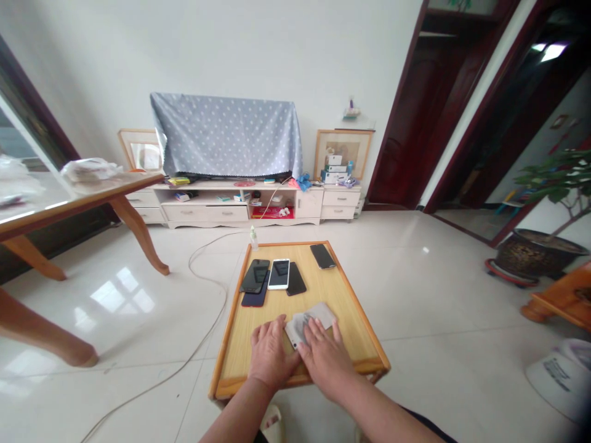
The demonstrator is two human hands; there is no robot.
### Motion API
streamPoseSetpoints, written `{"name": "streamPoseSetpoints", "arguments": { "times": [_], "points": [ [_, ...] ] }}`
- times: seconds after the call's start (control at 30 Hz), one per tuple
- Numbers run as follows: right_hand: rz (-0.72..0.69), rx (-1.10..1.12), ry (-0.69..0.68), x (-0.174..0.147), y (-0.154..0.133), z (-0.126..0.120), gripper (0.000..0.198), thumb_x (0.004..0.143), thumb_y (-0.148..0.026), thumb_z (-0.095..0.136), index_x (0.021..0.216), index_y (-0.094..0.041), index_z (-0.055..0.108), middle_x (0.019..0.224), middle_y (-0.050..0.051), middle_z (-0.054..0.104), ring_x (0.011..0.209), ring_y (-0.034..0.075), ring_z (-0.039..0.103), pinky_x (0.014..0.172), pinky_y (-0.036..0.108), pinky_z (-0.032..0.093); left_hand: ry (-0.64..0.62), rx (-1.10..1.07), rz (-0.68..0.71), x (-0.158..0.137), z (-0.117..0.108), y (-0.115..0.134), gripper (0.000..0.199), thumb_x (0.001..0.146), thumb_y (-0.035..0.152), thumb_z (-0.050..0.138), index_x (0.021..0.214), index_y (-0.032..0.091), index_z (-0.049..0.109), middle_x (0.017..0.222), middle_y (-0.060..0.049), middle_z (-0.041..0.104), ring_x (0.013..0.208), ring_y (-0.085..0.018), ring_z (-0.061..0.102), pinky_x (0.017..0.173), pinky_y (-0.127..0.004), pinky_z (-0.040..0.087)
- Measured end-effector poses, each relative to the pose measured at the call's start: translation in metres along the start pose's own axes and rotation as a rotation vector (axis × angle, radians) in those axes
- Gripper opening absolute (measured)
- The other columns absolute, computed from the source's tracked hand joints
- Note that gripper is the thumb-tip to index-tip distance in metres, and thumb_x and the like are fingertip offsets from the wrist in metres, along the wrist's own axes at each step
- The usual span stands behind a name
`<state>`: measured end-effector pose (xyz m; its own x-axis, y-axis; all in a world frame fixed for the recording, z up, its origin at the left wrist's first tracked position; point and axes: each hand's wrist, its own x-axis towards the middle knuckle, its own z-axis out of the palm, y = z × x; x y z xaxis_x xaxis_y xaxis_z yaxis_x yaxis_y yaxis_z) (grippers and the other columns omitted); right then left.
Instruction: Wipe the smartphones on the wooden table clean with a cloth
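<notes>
Near the front edge of the small wooden table (272,314) lies a pale phone (292,337), back side up, with its camera at the near left corner. A light grey cloth (323,314) covers most of it. My left hand (270,354) grips the phone's left end, fingers bent and thumb along the near edge. Over the cloth, my right hand (325,357) presses it down against the phone with its fingers. Farther back lie a white phone (279,274), a dark phone (297,280), a black phone (255,276), a dark blue phone (255,298) and another black phone (322,256).
A small clear bottle (253,238) stands at the table's far left corner. A cable (217,283) runs over the floor to the left, beside a larger wooden table (92,191). A white cabinet (207,212) lines the wall. A white bucket (561,375) sits at the right.
</notes>
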<state>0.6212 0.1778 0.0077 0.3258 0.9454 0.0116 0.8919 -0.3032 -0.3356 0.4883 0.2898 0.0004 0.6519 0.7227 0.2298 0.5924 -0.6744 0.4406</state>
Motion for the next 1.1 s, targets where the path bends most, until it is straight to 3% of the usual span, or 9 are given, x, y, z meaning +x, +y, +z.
{"name": "streamPoseSetpoints", "arguments": {
  "times": [0.1,0.3,0.4,0.5,0.67,0.83,0.93,1.03,1.1],
  "points": [
    [-0.085,0.044,0.019,-0.010,-0.004,0.002,0.059,0.104,-0.050,0.015,0.149,-0.023,0.041,0.155,0.008,0.036,0.147,0.022,0.025,0.120,0.052,-0.007,-0.024,0.018,0.003,0.001,-0.001,0.000,0.062,0.071,0.035,0.066,0.129,0.022,0.047,0.125,-0.008,0.063,0.119,-0.026,0.052,0.107,-0.040,0.027],
    [0.175,-0.038,0.087,0.005,0.031,-0.012,0.056,0.102,-0.046,0.027,0.147,-0.018,0.045,0.154,0.013,0.038,0.145,0.029,0.029,0.119,0.058,-0.002,-0.042,0.035,-0.002,0.002,-0.003,0.004,0.064,0.070,0.040,0.067,0.129,0.023,0.048,0.125,-0.008,0.062,0.121,-0.027,0.051,0.108,-0.041,0.027],
    [0.041,0.001,0.103,-0.004,0.030,-0.004,0.051,0.098,-0.036,0.038,0.144,-0.016,0.048,0.152,0.014,0.041,0.144,0.028,0.031,0.121,0.052,0.007,-0.026,0.047,-0.008,0.001,-0.002,0.005,0.063,0.069,0.040,0.068,0.127,0.023,0.049,0.124,-0.007,0.062,0.120,-0.027,0.051,0.107,-0.041,0.027],
    [-0.103,0.087,0.115,-0.012,0.029,0.005,0.048,0.091,-0.018,0.042,0.137,-0.017,0.056,0.147,0.010,0.049,0.139,0.022,0.040,0.118,0.038,0.024,-0.024,0.052,-0.015,0.001,-0.003,0.006,0.062,0.070,0.040,0.068,0.127,0.024,0.050,0.124,-0.007,0.062,0.120,-0.027,0.050,0.107,-0.041,0.027],
    [-0.047,0.147,0.247,0.002,0.049,-0.003,0.042,0.086,-0.010,0.044,0.120,-0.021,0.066,0.123,0.008,0.066,0.115,0.019,0.057,0.099,0.030,0.043,-0.078,0.053,-0.010,0.001,-0.010,0.010,0.057,0.073,0.041,0.065,0.126,0.024,0.051,0.125,-0.008,0.062,0.121,-0.027,0.050,0.107,-0.041,0.027],
    [0.092,0.169,0.293,0.014,0.056,-0.018,0.025,0.087,-0.013,0.047,0.088,-0.023,0.069,0.091,0.003,0.067,0.092,0.018,0.059,0.082,0.026,0.044,-0.058,0.067,-0.018,0.001,-0.011,0.011,0.056,0.072,0.041,0.066,0.125,0.025,0.052,0.123,-0.007,0.062,0.120,-0.028,0.050,0.106,-0.041,0.028],
    [0.111,0.152,0.310,0.010,0.051,-0.027,0.024,0.088,-0.020,0.051,0.103,-0.026,0.069,0.101,0.003,0.065,0.097,0.018,0.058,0.083,0.025,0.041,-0.079,0.054,-0.020,0.001,-0.013,0.012,0.056,0.074,0.041,0.065,0.125,0.025,0.052,0.124,-0.007,0.062,0.120,-0.028,0.050,0.106,-0.041,0.028],
    [0.075,0.085,0.235,0.007,0.045,-0.030,0.039,0.084,-0.027,0.060,0.123,-0.032,0.063,0.113,0.003,0.061,0.104,0.019,0.056,0.085,0.025,0.040,-0.099,0.044,-0.019,0.002,-0.015,0.013,0.055,0.074,0.040,0.065,0.125,0.024,0.052,0.124,-0.007,0.062,0.120,-0.028,0.050,0.106,-0.041,0.028],
    [0.088,0.067,0.166,0.008,0.043,-0.027,0.035,0.084,-0.025,0.059,0.118,-0.032,0.066,0.112,0.002,0.061,0.101,0.019,0.057,0.083,0.025,0.040,-0.085,0.055,-0.028,0.002,-0.014,0.014,0.055,0.073,0.040,0.065,0.124,0.024,0.053,0.123,-0.007,0.062,0.120,-0.028,0.050,0.106,-0.041,0.028]
  ]
}}
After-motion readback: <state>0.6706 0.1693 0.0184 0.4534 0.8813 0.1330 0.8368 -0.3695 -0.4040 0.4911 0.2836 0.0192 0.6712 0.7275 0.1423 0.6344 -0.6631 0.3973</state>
